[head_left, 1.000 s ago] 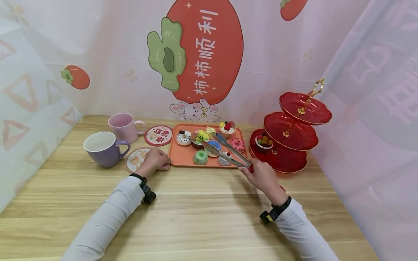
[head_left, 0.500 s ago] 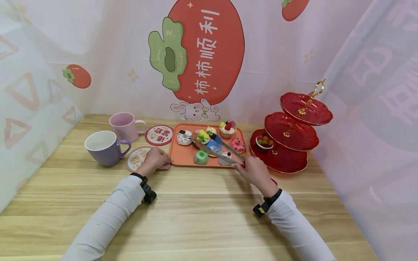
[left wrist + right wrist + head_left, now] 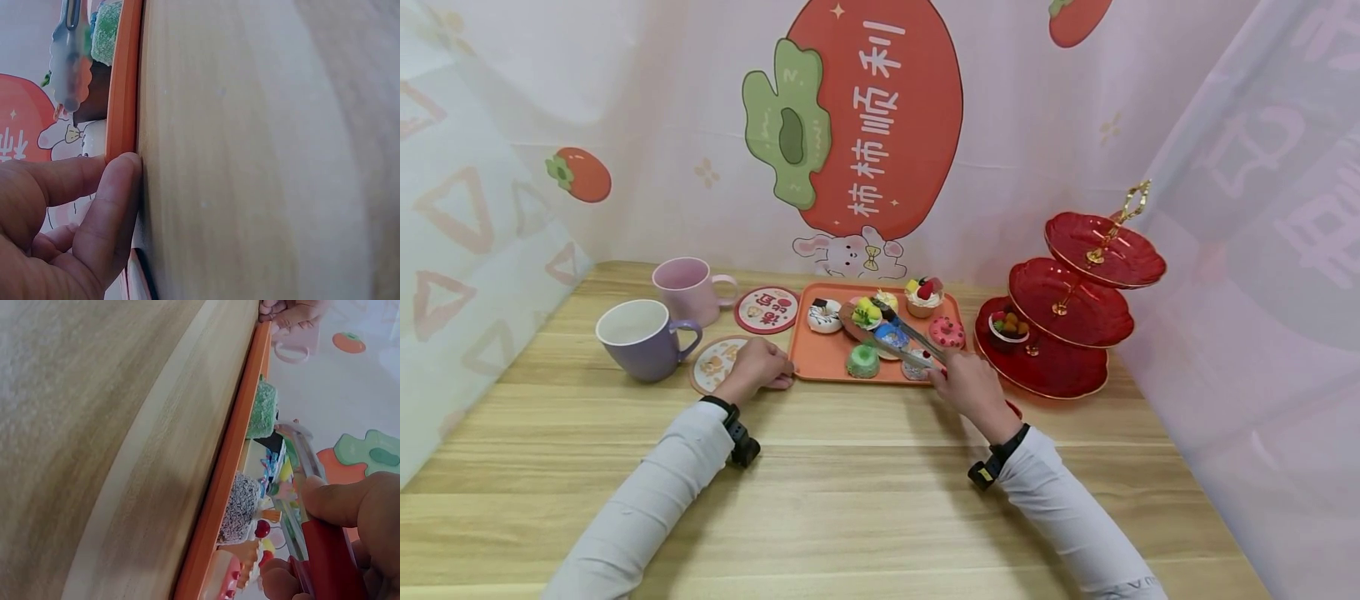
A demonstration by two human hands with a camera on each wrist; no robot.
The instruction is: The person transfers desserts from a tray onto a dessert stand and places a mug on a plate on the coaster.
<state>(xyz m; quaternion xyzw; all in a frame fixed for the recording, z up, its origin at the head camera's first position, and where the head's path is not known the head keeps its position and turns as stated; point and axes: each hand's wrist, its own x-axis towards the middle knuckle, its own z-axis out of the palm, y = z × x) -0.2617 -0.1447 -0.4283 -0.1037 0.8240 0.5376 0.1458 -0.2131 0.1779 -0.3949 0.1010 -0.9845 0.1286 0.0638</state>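
1. My left hand (image 3: 756,367) is pinching the edge of the orange tray (image 3: 820,358) between thumb and finger.
2. My right hand (image 3: 973,385) is gripping the red-handled tongs (image 3: 330,553).
3. Ahead of those fingers, the fruit-topped tart (image 3: 867,313) is sitting between the tips; whether they are touching it, I cannot tell.

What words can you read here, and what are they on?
"柿柿顺利": large red printed persimmon, pale cloth backdrop.
Round red-rimmed coaster: characters too small to read.
White right sleeve: letters too small.
Pale right side cloth: big characters, too faint.
Green persimmon cap: faint squiggles, unreadable.
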